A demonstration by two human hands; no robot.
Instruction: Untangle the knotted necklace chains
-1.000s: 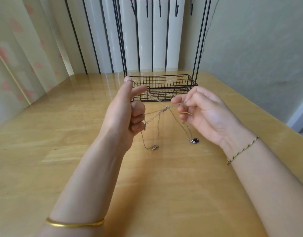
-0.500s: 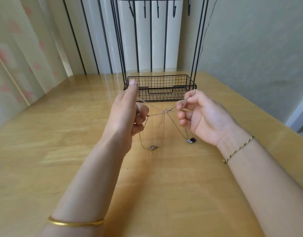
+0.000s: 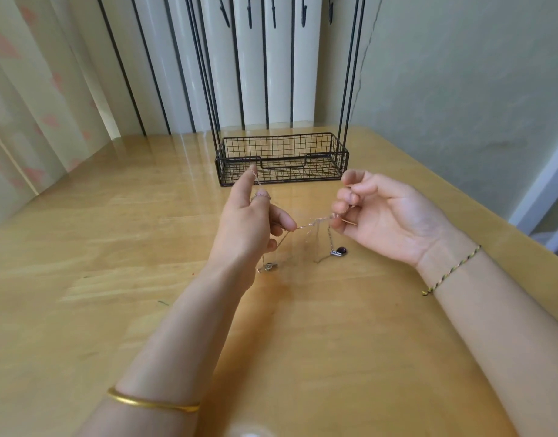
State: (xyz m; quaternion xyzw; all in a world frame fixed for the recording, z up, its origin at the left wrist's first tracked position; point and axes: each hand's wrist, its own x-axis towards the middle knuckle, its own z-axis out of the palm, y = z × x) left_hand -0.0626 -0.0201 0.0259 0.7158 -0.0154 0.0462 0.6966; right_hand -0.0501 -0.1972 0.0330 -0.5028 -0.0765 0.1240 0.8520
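Thin silver necklace chains hang between my two hands above the wooden table, meeting in a knot (image 3: 317,221) midway. My left hand (image 3: 251,228) pinches a strand beside the knot, and another strand runs up over its raised index finger. My right hand (image 3: 381,216) pinches the chains on the knot's right side with curled fingers. Loose lengths drop to the table. A small silver pendant (image 3: 269,267) lies below my left hand, and a dark purple pendant (image 3: 340,250) lies below my right hand.
A black wire basket (image 3: 282,159) stands on the table (image 3: 114,247) just behind my hands, at the foot of a tall black wire rack with hooks (image 3: 271,14). The table's right edge runs close to my right forearm. Curtains hang at the left.
Both hands have lowered slightly and drawn a little further apart, stretching the strands at the knot. The pendants stay on the table.
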